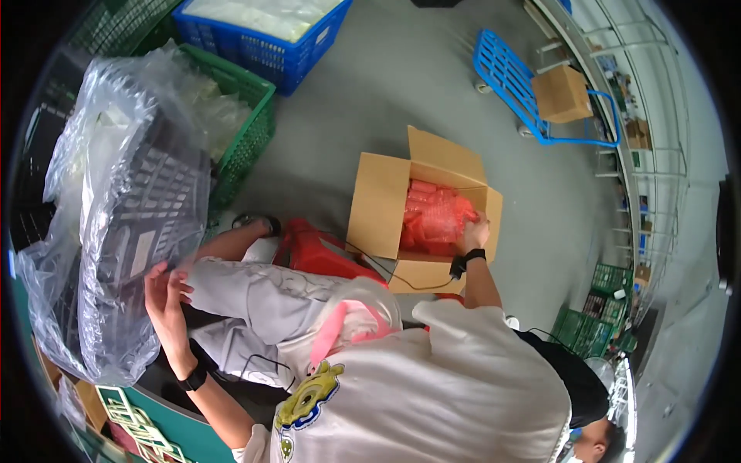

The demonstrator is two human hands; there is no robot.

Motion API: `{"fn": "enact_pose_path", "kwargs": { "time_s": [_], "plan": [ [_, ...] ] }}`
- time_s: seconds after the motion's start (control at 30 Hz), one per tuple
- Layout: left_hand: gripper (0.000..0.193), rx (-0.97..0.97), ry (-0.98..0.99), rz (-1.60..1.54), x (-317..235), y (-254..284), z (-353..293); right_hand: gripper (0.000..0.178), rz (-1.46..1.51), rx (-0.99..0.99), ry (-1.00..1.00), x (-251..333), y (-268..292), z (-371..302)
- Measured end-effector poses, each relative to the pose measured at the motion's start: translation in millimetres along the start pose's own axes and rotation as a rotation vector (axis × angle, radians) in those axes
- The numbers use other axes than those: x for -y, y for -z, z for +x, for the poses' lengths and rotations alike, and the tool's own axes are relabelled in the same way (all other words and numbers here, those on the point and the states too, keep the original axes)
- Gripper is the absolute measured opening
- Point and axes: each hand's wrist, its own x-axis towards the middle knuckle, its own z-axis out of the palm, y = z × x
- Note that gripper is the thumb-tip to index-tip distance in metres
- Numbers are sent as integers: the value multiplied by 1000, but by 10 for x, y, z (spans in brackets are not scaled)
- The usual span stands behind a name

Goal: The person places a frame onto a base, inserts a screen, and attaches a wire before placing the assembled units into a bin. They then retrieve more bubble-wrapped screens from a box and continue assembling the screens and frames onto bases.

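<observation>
Red bundle, right grip at its edge, inside carton

And here's the floor: an open carton is planted at centre, a trolley is parked upper right, a blue crate is set upper left!

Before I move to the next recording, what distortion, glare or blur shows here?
Head view: fisheye bending curves the shelving at right, and the rim darkens to black; head view: white glare streaks the clear plastic at left; head view: the carton's outline reads clearly, but fine detail on the red packages is soft.
</observation>
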Motion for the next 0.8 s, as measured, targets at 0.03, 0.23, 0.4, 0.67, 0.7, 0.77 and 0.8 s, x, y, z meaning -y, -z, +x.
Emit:
{"fn": "enact_pose_path", "kwargs": {
  "time_s": [0.03, 0.23, 0.4, 0.67, 0.7, 0.77, 0.8],
  "plan": [
    [30, 16, -15, 10, -14, -156, -1, 62, -18, -40, 116, 34, 68, -9],
    [32, 448, -144, 220, -29, -1237, 59, 51, -107, 16, 440, -119, -88, -36],
    [32, 407, -17, 591, 318, -1522, 18, 53, -217, 38, 661, -894, -928, 409],
    [72, 535, -456, 954, 107, -3229, 52, 43, -605, 805, 578, -882, -2574, 310],
    [75, 469, -513, 886, 186, -3391, 92, 43, -585, 715, 665, -848, -2729, 295],
    [79, 432, -559, 825, 278, -3699, 161, 43, -606, 734, 499, -1350, -3136, 196],
    [80, 459, -570, 919, 260, -3859, 174, 43, -652, 727, 349, -1750, -3240, 139]
  ]
}}
